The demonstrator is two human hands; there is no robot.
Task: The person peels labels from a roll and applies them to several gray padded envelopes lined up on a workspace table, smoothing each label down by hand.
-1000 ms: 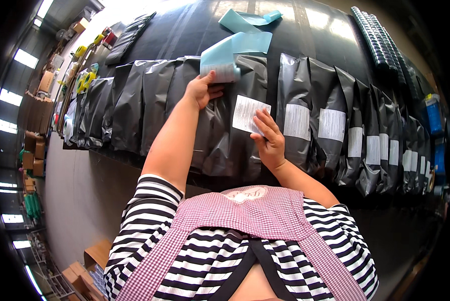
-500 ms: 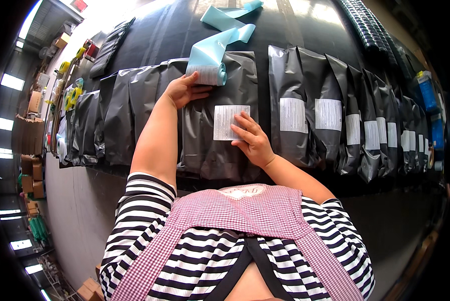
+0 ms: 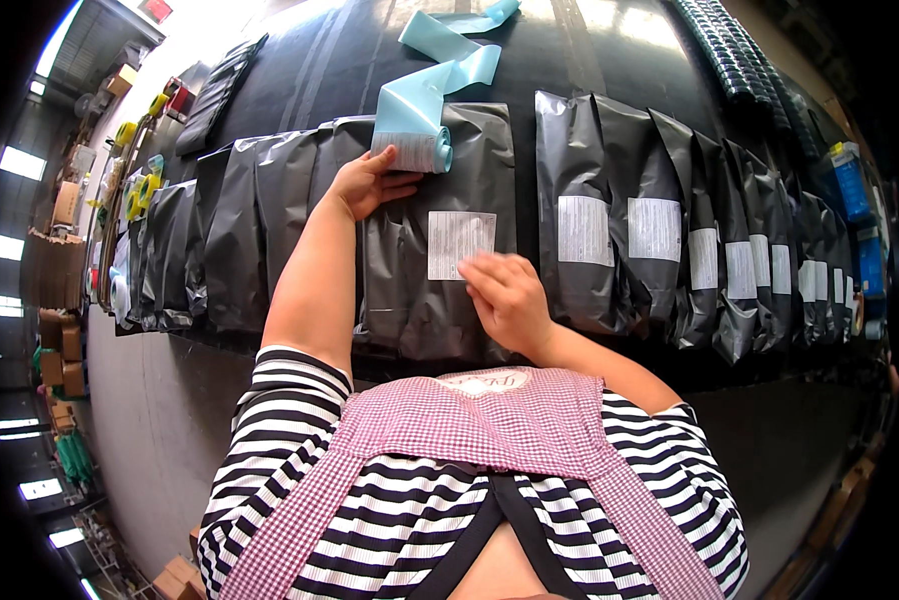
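Observation:
My left hand (image 3: 371,183) is closed on a roll of labels (image 3: 409,150), with pale blue backing and white printed labels. It rests over the top part of a dark grey plastic mailing bag (image 3: 477,165). A white printed label (image 3: 457,240) lies flat on that bag's front. At the label's lower right edge is my right hand (image 3: 512,300), with nothing visible in it. Its fingers stretch leftward, held close together, their tips slightly blurred. The fingertips touch or hover just over the label; I cannot tell which.
To the right stands a row of grey bags (image 3: 654,170) bearing white labels. More grey bags (image 3: 234,200) without visible labels line the left. A strip of blue backing (image 3: 439,35) trails across the black table (image 3: 319,60). Tape rolls (image 3: 149,190) sit at far left.
My right hand has slid down off the middle of the label toward its lower right edge, its fingers drawing together. My left hand and the label roll are almost still.

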